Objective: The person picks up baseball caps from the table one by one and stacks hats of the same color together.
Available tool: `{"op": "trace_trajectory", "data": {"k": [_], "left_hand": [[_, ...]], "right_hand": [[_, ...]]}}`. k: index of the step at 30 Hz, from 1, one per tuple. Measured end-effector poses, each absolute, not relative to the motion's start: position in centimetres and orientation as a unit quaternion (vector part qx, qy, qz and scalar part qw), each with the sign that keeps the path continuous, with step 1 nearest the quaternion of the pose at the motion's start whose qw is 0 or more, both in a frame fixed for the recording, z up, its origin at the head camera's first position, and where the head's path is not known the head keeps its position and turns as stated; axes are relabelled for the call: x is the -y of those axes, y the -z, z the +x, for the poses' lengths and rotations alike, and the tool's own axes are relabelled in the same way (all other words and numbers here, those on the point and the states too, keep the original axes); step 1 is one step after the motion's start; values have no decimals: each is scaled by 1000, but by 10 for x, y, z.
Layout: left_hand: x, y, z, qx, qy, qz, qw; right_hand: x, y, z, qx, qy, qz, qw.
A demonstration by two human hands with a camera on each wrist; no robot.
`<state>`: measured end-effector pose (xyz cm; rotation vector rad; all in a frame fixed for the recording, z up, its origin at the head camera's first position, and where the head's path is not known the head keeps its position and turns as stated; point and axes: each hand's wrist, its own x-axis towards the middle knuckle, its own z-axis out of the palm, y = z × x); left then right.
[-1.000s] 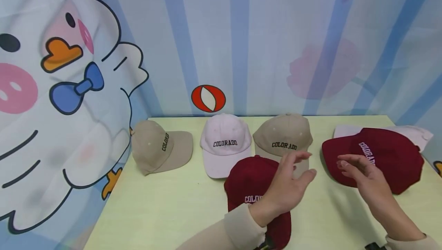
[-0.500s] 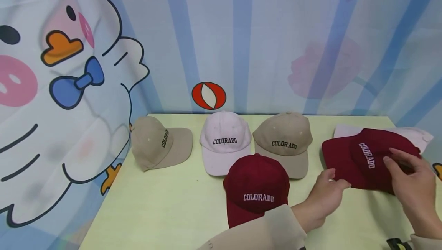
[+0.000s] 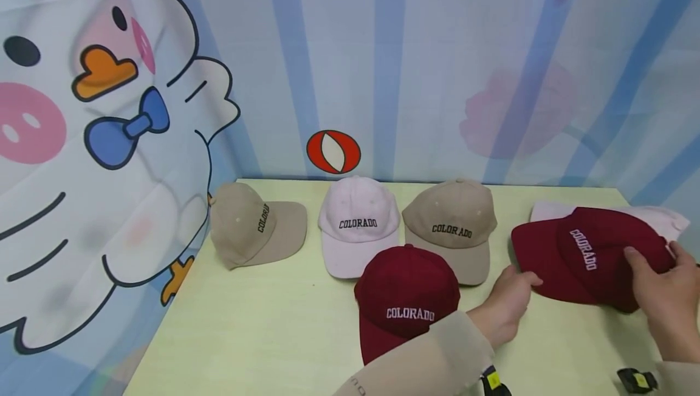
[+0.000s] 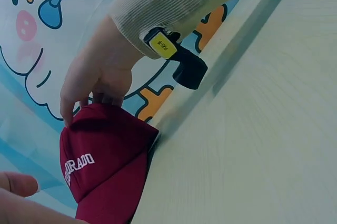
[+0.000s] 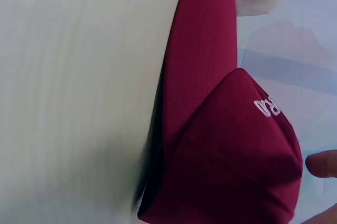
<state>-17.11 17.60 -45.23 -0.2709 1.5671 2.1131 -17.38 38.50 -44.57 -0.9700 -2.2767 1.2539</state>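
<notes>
In the head view a dark red baseball cap (image 3: 574, 256) with white COLORADO lettering lies at the right of the table, its brim toward the left. My left hand (image 3: 503, 308) pinches the front edge of that brim. Around the back of the crown, my right hand (image 3: 664, 293) grips with the thumb on the near side; its other fingers are partly hidden. The left wrist view shows the right hand's fingers on the crown (image 4: 110, 140). A white cap (image 3: 664, 217) is partly covered behind the red one.
A second red cap (image 3: 407, 286) sits in front of a white cap (image 3: 358, 220) and a beige cap (image 3: 454, 220). Another beige cap (image 3: 240, 226) stands at the table's left edge. A printed cloth backdrop (image 3: 350, 68) rises behind the pale table (image 3: 262, 329).
Both hands have moved right to the red cap at the right. The left has come to its brim, the right to the back of its crown. The view has shifted slightly.
</notes>
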Motion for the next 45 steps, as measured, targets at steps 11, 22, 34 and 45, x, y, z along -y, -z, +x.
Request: {"op": "trace_trajectory", "data": {"k": [11,22,34,45], "left_hand": [[-176,457,-167,-514,-818,-76,247],[-159,455,-142,-496,-822,-65,273],[-107,450,-115,-555,-778,-14,294],[-33,434,-99,-572,-716,174,360]], "right_hand": [[-375,439,-175,719,-564,-353,201],[-367,418,-168,594,-726,-187,292],[-336,390,-155,605,-743,7,286],[-302,373,-146,585,-768,90,244]]}}
